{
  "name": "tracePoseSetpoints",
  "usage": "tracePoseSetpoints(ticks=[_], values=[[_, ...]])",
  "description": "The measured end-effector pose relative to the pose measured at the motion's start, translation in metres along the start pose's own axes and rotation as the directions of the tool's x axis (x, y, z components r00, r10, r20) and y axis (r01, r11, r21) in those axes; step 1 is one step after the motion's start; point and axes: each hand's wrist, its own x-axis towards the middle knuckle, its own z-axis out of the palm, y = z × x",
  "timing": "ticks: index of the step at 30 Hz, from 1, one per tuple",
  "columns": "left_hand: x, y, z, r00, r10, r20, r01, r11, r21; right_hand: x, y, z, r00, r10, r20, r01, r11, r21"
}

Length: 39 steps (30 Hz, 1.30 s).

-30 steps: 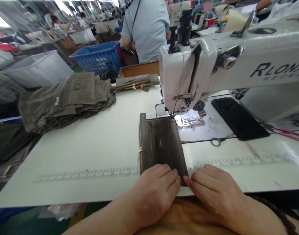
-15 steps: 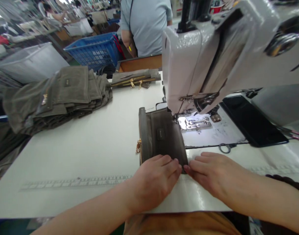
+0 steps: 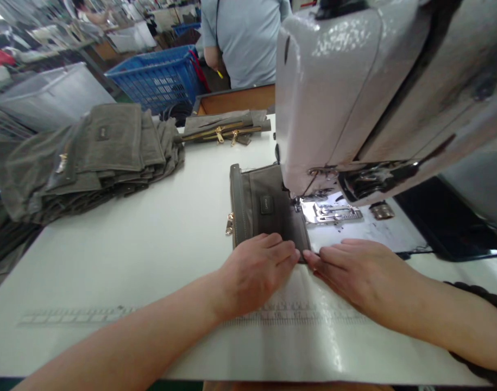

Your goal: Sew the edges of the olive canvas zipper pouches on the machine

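A dark grey-brown fabric pouch piece (image 3: 254, 190) lies flat on the white table, its right edge at the needle area of the sewing machine (image 3: 333, 98). A gold zipper with a pull runs along its left side, and a small label sits near its middle. My left hand (image 3: 258, 269) presses on the near end of the fabric with fingers together. The fingertips of my right hand (image 3: 354, 271) pinch the near right corner, close to my left fingertips. The metal guide plate (image 3: 333, 213) is lit beside the fabric.
A pile of similar pouches (image 3: 113, 146) lies at the left, with zippered pieces (image 3: 224, 127) behind. A black phone (image 3: 452, 222) rests at the right. Beyond the table are a blue crate (image 3: 158, 81) and a person in a light blue shirt (image 3: 248, 43).
The fabric and both hands have moved away from the table's front edge, further along the machine. The view has shifted, so the machine head looks larger.
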Motion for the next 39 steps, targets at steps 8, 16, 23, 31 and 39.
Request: tracePoseSetpoints(ticks=[8, 16, 23, 31, 39], values=[[0.011, -0.026, 0.002, 1.000, 0.023, 0.006, -0.023, 0.998, 0.060, 0.006, 0.014, 0.011, 0.993, 0.095, -0.072, -0.099, 0.993, -0.057], [0.023, -0.046, 0.004, 0.993, -0.046, 0.108, 0.032, 0.991, 0.128, 0.012, 0.021, 0.016, 0.976, 0.137, -0.171, -0.148, 0.987, -0.058], [0.033, -0.054, 0.003, 0.981, -0.129, 0.143, 0.109, 0.984, 0.142, 0.013, 0.018, 0.014, 0.979, 0.159, -0.129, -0.166, 0.985, -0.052], [0.035, -0.052, 0.002, 0.973, -0.178, 0.148, 0.158, 0.978, 0.135, 0.014, 0.019, 0.014, 0.977, 0.183, -0.106, -0.187, 0.982, -0.032], [0.036, -0.057, 0.004, 0.975, -0.152, 0.163, 0.131, 0.983, 0.129, 0.014, 0.019, 0.014, 0.975, 0.200, -0.097, -0.203, 0.979, -0.022]])
